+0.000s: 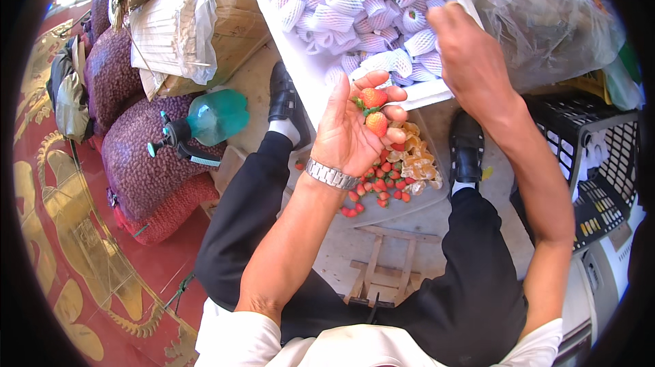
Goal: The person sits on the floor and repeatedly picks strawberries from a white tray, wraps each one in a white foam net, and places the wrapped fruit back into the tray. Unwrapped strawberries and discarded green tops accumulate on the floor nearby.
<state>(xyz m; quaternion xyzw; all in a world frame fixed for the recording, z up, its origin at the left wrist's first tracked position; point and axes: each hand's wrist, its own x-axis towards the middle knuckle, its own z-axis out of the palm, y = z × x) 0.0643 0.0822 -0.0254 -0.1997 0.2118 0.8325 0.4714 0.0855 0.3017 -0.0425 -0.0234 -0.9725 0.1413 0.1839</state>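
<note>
My left hand (353, 131), with a metal wristwatch (331, 174) at the wrist, is palm up with two strawberries (376, 124) resting in it. Over the right rim of a white foam box (317, 96) is my right hand (463, 44), its fingers curled and blurred; whether they hold anything cannot be told. Many foam-net sleeves (335, 18) fill the box, some with strawberries inside. Below my left hand, a clear plastic tray (432, 203) holds loose small strawberries (381, 183) and peeled orange segments (417, 154), partly hidden by the hand.
Mesh sacks (148, 152) and a pump spray bottle (217, 117) lie at the left, near a bag of wooden sticks (176, 32). A black plastic crate (604, 198) stands at the right, below clear plastic sheeting (542, 19). A small wooden stool (389, 259) is between my legs.
</note>
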